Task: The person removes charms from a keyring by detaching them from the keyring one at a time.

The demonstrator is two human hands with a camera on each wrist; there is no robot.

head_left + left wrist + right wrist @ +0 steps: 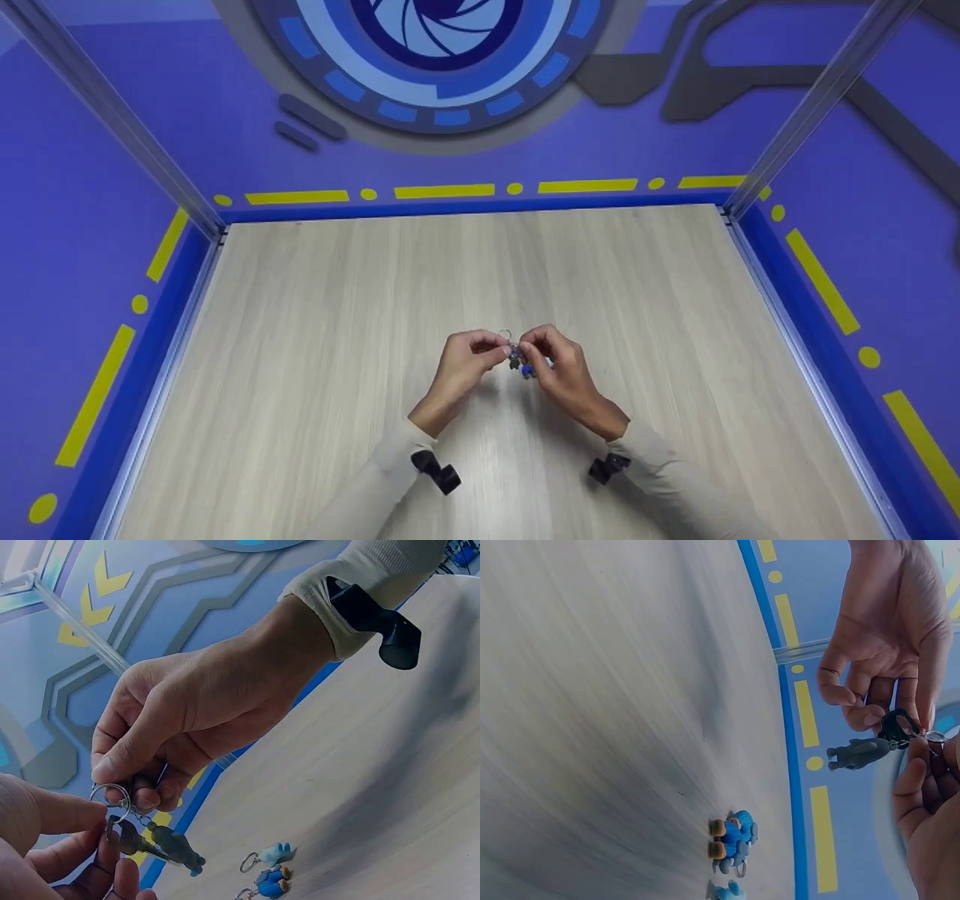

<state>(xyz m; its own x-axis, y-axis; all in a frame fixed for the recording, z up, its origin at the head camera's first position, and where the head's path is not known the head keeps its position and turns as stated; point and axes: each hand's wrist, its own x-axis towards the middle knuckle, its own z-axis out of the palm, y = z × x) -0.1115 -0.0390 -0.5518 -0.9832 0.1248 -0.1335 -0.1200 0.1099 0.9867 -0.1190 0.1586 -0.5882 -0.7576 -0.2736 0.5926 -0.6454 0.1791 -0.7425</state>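
Observation:
Close together over the table, my left hand (pixel 461 371) and right hand (pixel 566 375) both pinch a metal key ring (pixel 110 796) with thumb and fingertips. From the ring hang a dark-headed key (pixel 129 840) and a grey animal-shaped figurine (pixel 177 846) on a short chain. In the right wrist view the figurine (pixel 859 753) and the key's dark head (pixel 889 722) show beside the left hand (pixel 889 637). The fingers partly cover the ring, so the exact contact is hidden.
On the wooden table (pixel 337 300) below lie a blue figurine keychain (pixel 732 838) with brown feet and a light-blue one (pixel 274 853), each with its own ring. Blue walls (pixel 180 112) with yellow markings enclose the table's back and sides.

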